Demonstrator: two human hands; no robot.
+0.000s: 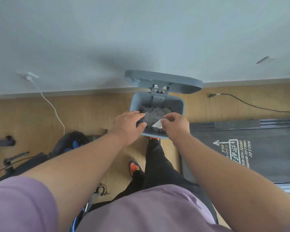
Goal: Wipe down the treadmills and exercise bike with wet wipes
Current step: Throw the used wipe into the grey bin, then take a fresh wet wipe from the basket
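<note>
Over a wood floor (90, 111), both arms reach to the bin (179, 104).

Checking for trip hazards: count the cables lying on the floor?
2: a white cable left of the bin, a black cable right of it. Others may be hidden.

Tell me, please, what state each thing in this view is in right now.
bin lid: open, tipped back toward the wall
grey bin: holds crumpled grey wipes
left hand: grips a dark wad over the bin
right hand: pinches a white scrap over the bin
white cable: plugged into the wall socket
black cable: unplugged, lying on the floor
</note>
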